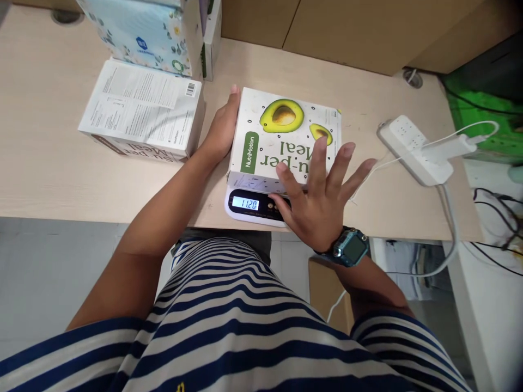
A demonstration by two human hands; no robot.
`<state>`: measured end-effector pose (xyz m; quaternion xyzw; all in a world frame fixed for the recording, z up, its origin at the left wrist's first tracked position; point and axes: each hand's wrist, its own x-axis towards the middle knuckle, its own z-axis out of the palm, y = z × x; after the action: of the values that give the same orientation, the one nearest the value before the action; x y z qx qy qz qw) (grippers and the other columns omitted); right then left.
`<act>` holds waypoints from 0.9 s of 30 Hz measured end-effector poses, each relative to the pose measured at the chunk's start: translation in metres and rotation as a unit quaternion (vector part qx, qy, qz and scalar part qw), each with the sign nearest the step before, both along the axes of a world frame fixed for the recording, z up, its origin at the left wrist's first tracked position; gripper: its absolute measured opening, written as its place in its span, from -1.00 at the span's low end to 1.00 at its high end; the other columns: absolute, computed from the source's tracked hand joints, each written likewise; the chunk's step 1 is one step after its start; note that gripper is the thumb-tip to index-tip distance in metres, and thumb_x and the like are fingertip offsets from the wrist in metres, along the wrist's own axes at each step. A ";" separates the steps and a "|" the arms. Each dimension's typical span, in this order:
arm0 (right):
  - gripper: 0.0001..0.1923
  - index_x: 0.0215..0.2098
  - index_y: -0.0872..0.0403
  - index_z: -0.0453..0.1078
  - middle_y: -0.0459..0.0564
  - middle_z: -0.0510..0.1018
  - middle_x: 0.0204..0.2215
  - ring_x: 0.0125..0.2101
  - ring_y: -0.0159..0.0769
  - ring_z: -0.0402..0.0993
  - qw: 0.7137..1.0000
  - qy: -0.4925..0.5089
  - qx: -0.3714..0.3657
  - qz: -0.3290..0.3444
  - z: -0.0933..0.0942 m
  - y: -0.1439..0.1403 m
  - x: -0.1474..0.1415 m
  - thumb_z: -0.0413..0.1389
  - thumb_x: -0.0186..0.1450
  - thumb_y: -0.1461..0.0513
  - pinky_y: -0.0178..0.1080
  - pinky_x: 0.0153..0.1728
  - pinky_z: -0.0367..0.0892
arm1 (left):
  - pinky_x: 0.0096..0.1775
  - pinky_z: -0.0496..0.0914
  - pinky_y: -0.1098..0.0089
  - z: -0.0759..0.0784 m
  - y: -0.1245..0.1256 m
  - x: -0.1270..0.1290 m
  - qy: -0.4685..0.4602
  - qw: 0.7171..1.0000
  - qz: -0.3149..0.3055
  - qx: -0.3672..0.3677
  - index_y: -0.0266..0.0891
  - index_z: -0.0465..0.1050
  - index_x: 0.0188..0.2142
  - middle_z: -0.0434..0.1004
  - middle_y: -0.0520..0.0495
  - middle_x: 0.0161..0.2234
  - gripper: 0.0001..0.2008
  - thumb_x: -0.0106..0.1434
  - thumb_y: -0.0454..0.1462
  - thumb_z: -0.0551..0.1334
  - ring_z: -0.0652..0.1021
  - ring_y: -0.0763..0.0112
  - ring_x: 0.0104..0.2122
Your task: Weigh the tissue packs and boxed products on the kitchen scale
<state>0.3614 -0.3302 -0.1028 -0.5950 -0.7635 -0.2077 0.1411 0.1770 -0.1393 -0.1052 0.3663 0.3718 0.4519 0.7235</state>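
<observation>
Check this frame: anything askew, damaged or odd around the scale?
One thing: the avocado box sits skewed on the white scale, overhanging it on the far sides. The right hand lies spread over the box's near corner, so the 1120 reading may include hand pressure. The left hand touches its left edge. No visible damage or spills.

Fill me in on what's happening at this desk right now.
A person in a striped shirt has an avocado-print box sitting on a small digital scale at the desk edge. The left hand rests flat against the box's left side. The right hand, fingers spread, lies over its near right corner and the scale's front. The display reads 1120. A second box lies to the left, a power strip to the right.
</observation>
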 end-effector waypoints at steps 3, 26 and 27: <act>-0.08 0.60 -0.38 0.09 0.15 0.25 0.59 0.63 0.48 -0.06 1.000 -0.004 -0.002 -0.009 0.002 0.000 -0.004 0.35 0.37 -0.02 0.85 0.39 -0.20 | 0.19 0.38 0.23 0.004 -0.003 0.000 0.077 0.996 0.020 0.049 -0.12 0.47 -0.41 0.72 -0.10 -0.34 -0.41 0.68 0.06 0.01 0.59 0.15 0.11; -0.03 0.67 -0.32 -0.16 0.11 0.23 0.60 0.63 0.29 -0.02 0.999 0.028 0.020 0.029 0.000 0.000 -0.005 0.23 0.46 0.11 0.71 0.47 -0.21 | 0.23 0.43 0.19 -0.007 0.000 0.001 0.097 0.991 0.017 0.091 -0.18 0.58 -0.26 0.75 -0.10 -0.24 -0.37 0.63 0.19 0.01 0.63 0.11 0.13; -0.05 0.67 -0.31 -0.13 0.11 0.23 0.60 0.64 0.28 -0.03 0.999 0.032 0.016 0.026 0.000 0.000 -0.006 0.23 0.46 0.12 0.69 0.48 -0.22 | 0.22 0.45 0.15 -0.007 0.000 0.001 0.113 0.989 0.020 0.093 -0.22 0.57 -0.26 0.73 -0.12 -0.24 -0.33 0.61 0.24 0.00 0.66 0.09 0.10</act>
<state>0.3558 -0.3305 -0.1024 -0.5793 -0.7702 -0.1972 0.1799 0.1779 -0.1395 -0.1127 0.4731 0.4144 0.4544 0.6309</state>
